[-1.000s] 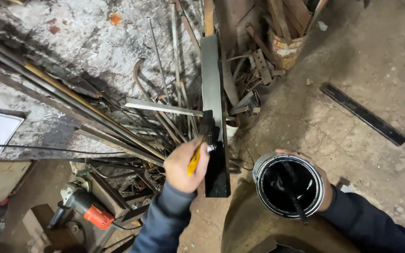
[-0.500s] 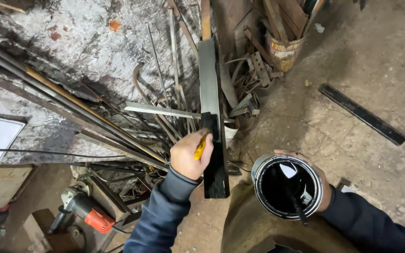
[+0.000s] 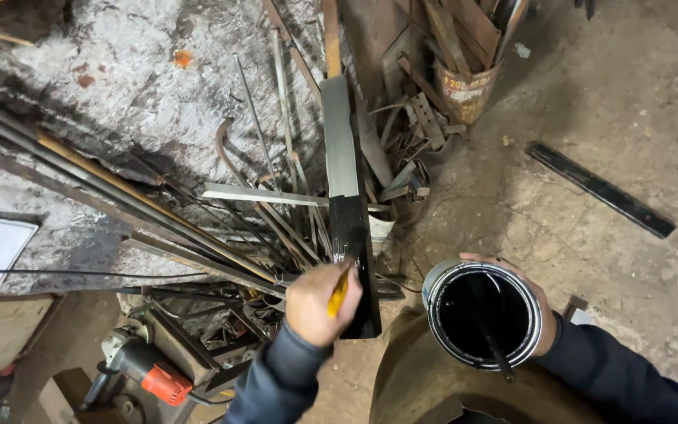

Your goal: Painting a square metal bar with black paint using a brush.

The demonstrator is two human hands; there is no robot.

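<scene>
The rough wall (image 3: 119, 94) fills the top left, grey and white with dark patches. The dusty floor (image 3: 614, 118) fills the right side. A big pile of metal rods and strips (image 3: 221, 228) leans against the wall, long and thin, some rusty. A long metal bar (image 3: 348, 212) stands up in front of the pile; its top part is bare grey and its lower part is shiny black with wet paint. A flat black strip (image 3: 599, 189) lies alone on the floor, well apart from the rest. An old tin bucket (image 3: 464, 90) full of scrap stands near the top. A red and grey power tool (image 3: 147, 369) lies at the bottom left. The paint can (image 3: 483, 316) is round, open and full of black paint, with a stick standing in it. The right hand (image 3: 539, 310) is wrapped around the can from behind, fingers curled on its side. The left hand (image 3: 319, 302) is closed in a fist around the yellow handle of a brush (image 3: 339, 292), right beside the black part of the bar. The brush tip touches the bar.
</scene>
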